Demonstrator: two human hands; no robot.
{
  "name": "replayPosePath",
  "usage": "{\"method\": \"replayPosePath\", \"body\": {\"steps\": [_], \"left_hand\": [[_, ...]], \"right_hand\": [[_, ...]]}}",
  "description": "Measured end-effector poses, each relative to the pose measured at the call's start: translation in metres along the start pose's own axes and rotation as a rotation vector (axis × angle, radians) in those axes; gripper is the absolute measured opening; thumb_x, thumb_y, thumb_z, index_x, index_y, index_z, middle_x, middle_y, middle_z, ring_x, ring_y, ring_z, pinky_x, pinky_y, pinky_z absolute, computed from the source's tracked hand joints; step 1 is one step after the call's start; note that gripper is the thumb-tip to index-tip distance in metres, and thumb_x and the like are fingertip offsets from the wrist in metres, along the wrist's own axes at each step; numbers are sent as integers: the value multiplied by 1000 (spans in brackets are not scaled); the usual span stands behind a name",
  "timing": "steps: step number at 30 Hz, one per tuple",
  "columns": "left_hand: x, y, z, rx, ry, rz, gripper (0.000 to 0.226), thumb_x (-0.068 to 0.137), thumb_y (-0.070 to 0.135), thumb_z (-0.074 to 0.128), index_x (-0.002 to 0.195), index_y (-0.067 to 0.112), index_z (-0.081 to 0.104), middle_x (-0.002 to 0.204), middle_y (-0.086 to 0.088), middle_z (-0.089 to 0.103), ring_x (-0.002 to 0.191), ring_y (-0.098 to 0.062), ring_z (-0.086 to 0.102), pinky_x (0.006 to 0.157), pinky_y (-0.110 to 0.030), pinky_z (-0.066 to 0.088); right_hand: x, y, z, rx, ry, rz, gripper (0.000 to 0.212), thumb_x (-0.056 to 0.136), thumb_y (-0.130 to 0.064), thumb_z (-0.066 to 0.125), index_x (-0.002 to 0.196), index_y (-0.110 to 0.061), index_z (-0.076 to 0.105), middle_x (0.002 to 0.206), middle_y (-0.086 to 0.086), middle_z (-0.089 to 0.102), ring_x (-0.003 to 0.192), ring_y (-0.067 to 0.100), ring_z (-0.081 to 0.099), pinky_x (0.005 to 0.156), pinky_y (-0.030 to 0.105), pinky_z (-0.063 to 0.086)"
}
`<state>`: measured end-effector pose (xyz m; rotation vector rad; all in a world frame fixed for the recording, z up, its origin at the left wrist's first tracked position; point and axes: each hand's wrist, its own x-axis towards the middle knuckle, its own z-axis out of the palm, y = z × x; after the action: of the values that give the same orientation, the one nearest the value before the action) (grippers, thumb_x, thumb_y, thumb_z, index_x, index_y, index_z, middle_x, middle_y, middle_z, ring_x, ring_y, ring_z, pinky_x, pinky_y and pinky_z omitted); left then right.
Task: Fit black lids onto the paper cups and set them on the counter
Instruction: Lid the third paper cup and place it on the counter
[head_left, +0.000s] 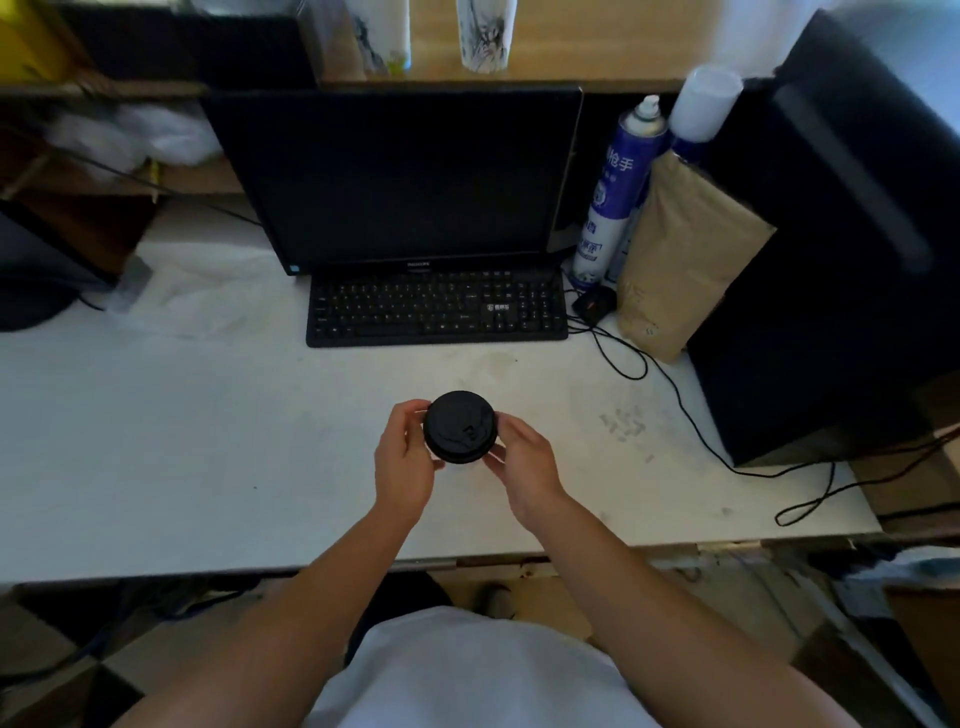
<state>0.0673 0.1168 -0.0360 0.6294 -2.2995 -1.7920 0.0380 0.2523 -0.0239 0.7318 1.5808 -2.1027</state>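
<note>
A round black lid sits on top of a paper cup, and the cup's body is almost wholly hidden beneath it. My left hand grips the lidded cup from the left, fingers curled at the lid's rim. My right hand holds it from the right, fingertips on the rim. The cup is over the middle of the white counter; whether it touches the surface I cannot tell. Two printed white paper cups stand on the wooden shelf above the monitor.
A black keyboard and dark monitor stand behind my hands. To the right are a spray can, a brown paper bag, a black computer tower, a mouse and loose cables. Clutter fills the far left.
</note>
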Motion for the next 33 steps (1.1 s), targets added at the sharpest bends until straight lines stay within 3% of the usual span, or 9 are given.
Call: {"method": "replayPosePath", "body": {"steps": [5,8,10,13,16,22,25,30,33], "left_hand": [[-3,1,6,8,86,-159,15,107,22,41,100,17,53,98,3,60,87,-18,61,56,-31,57],[2,2,6,3,21,-291,23,107,35,40,102,15,51,101,-2,60,90,-17,60,55,-32,56],[4,3,5,-61,-30,-368,28,106,40,39,103,15,51,103,-2,60,94,-19,62,57,-32,57],[3,3,3,-143,-85,-426,33,106,44,39,103,14,52,107,-7,63,96,-26,67,56,-30,58],[1,1,2,-186,-108,-414,38,105,48,40,107,12,54,110,-10,63,99,-28,67,59,-31,60],[-6,-5,4,-154,-110,-377,35,103,51,41,106,19,56,110,-8,63,104,-33,65,64,-38,63],[-10,-8,5,-124,-100,-350,33,103,52,40,105,23,56,108,-3,63,98,-28,65,59,-34,62],[-9,-9,12,-56,-78,-245,25,105,44,40,106,23,54,109,-4,60,91,-18,62,54,-30,60],[-6,-5,19,34,-22,-92,17,106,34,42,112,22,52,116,-5,56,94,-17,62,52,-26,58]], "right_hand": [[-1,-2,0,-93,-3,-43,27,105,-20,49,96,-25,74,103,-4,72,107,21,65,87,34,59],[-1,-10,-2,-216,-13,18,24,105,-34,51,98,-28,73,107,-5,69,105,22,64,76,41,62],[-1,-15,-3,-242,-48,45,26,104,-41,51,101,-27,73,112,-1,69,107,23,64,68,37,61],[0,-16,-4,-227,-83,30,31,105,-39,49,111,-21,74,118,3,71,110,26,65,70,34,57],[1,-11,-7,-185,-104,29,34,107,-36,47,119,-17,72,119,3,71,110,24,64,72,31,55],[6,-8,-8,-241,-64,59,37,106,-46,44,113,-22,70,120,5,68,107,23,64,68,35,62],[10,-10,-8,-301,-79,49,41,106,-46,43,119,-18,70,123,7,67,107,24,64,70,39,65],[14,-11,-13,-400,-63,-3,39,107,-43,40,109,-17,69,119,9,65,105,28,64,68,44,65],[18,-11,-18,-432,-31,-54,39,107,-39,41,114,-9,66,122,12,62,111,34,62,67,48,65]]}}
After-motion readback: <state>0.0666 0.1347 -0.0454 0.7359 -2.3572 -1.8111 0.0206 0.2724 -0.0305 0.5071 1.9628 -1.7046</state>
